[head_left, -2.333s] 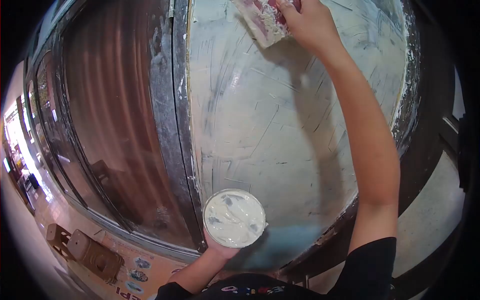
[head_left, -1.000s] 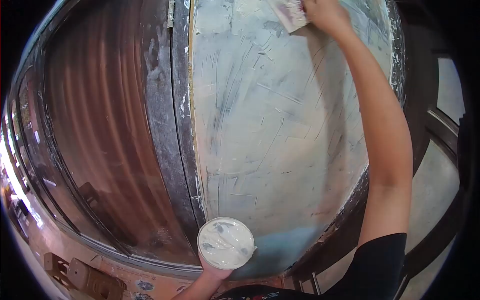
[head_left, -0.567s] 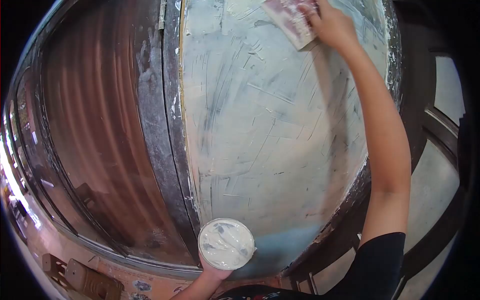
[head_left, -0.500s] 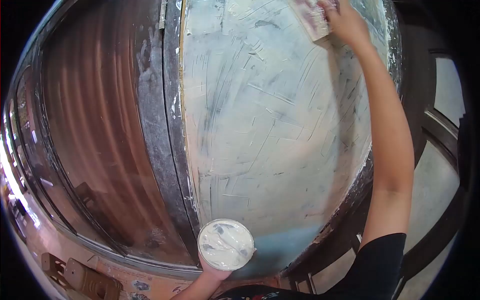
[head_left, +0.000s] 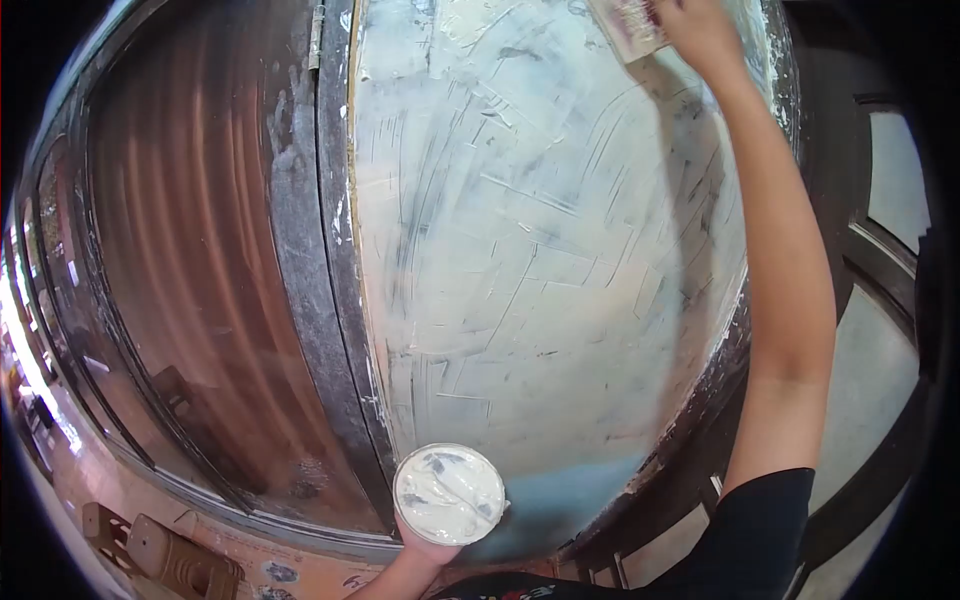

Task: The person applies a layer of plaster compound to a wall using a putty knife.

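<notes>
My right hand point(head_left: 700, 38) is raised to the top of the view, fingers closed around a flat, putty-smeared spreader point(head_left: 632, 25). The spreader lies against, or very near, a large panel point(head_left: 550, 270) coated with whitish putty and marked by dark streaks and scratch-like ridges. Low in the view, my left hand point(head_left: 432, 545) supports a round tub point(head_left: 397, 490) from below, mostly hidden under it. White paste point(head_left: 455, 490) with a few greyish patches covers the tub's open top.
Left of the panel runs a dark, paint-spotted frame point(head_left: 305, 230) with a metal hinge point(head_left: 316, 40). Beyond it, a glass pane point(head_left: 190, 230) shows brown curtain folds. Brown plastic stools or chairs point(head_left: 175, 555) stand at lower left. Dark-framed panels point(head_left: 880, 330) rise at the right.
My right hand and the spreader have shifted slightly upward in the view. The view itself has moved a little, and the tub sits slightly lower and further left.
</notes>
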Demonstrator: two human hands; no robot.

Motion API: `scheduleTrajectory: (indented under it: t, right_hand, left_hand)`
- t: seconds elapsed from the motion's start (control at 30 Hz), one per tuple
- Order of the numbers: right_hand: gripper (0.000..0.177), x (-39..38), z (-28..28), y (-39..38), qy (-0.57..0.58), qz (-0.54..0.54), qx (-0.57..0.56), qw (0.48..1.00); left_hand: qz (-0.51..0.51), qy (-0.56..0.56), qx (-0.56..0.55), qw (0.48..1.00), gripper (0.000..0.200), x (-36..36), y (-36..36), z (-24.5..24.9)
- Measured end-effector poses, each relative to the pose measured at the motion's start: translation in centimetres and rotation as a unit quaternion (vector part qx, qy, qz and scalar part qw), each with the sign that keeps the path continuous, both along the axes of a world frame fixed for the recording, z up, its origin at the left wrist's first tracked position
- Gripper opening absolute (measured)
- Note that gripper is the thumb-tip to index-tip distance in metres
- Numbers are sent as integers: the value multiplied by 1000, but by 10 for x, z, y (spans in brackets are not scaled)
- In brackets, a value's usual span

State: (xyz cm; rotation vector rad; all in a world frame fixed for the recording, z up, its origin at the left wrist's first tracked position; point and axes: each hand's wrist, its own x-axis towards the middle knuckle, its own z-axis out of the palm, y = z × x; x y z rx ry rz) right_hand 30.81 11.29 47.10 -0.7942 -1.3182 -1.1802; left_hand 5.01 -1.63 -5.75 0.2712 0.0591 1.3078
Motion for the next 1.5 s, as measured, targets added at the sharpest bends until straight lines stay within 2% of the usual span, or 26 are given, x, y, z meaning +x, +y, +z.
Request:
scheduleTrajectory:
  t: [0.07,0.13,0.2,0.23,0.3,0.4,0.47,0.5,0.53,0.6,0.63,0.73,0.8,0.83,0.93,1.0,1.07,1.1,1.13,1.2,1.27,1.33,1.4,1.5]
  right_hand:
    - [33,9,16,-6,3,1,138,990]
    - [29,-19,1,-32,-21,31,106,994]
    - [23,-37,-8,-39,-58,-12,65,996]
    - [18,-35,6,-13,-133,18,186,973]
    - [14,-56,-6,-7,-222,-2,256,941]
    - [9,-73,-29,-4,-250,-60,257,932]
    - [8,-76,-39,3,-278,-36,167,945]
    - [8,-76,-43,6,-279,-21,142,949]
    - [8,-76,-43,8,-281,-20,144,949]
    - [7,-77,-43,11,-258,-57,76,961]
    - [7,-78,-47,14,-257,-56,66,963]
    - [10,-81,-55,12,-265,-60,53,961]
    - [26,-81,-68,16,-299,-110,143,937]
    - [30,-79,-75,15,-290,-101,169,937]
    - [27,-67,-72,-9,-269,-105,211,934]
    - [27,-64,-52,-20,-260,-69,232,935]
    - [16,-61,-32,-21,-214,-43,214,952]
    - [20,-60,-25,-12,-225,-26,217,950]
    - [20,-58,-33,2,-224,-27,215,950]
    - [18,-63,-69,17,-242,-116,140,953]
    - [19,-71,-121,23,-289,-76,211,931]
    - [23,-77,-148,15,-305,-47,182,934]
    - [26,-78,-122,11,-288,-23,224,931]
    - [22,-79,-64,9,-239,-69,228,942]
  left_hand:
    - [15,8,18,1000,65,0,-1,-5]
    - [27,1,19,999,66,-1,1,-7]
    - [30,14,15,999,67,1,3,-7]
    - [31,24,11,999,67,3,4,-7]
    - [30,32,18,999,67,6,4,-4]
    - [23,27,23,999,68,6,6,-11]
    - [29,29,-2,999,68,6,6,-8]
    - [2,-29,-24,999,67,4,7,-7]
    - [2,-31,-22,999,67,1,10,-9]
    - [-18,-85,14,996,66,0,12,-10]
    - [26,-11,-19,999,66,1,12,-12]
    - [-1,-48,-11,999,66,0,10,-8]
    - [19,-22,-2,1000,67,-1,1,-9]
    - [23,-17,8,1000,68,-2,-2,-9]
    - [47,26,35,998,69,-6,-6,-7]
    - [8,-53,18,998,68,-8,-9,-1]
    - [2,-58,14,998,68,-6,-9,0]
    - [9,-38,22,999,68,-4,-9,0]
    - [15,-18,28,999,68,-2,-10,0]
    - [29,11,32,999,68,-2,-14,-1]
    - [23,-7,33,999,68,-3,-16,-8]
    - [34,4,28,999,68,-5,-16,-12]
    - [26,-15,30,999,68,-8,-19,-14]
    - [41,3,15,999,68,-6,-20,-8]
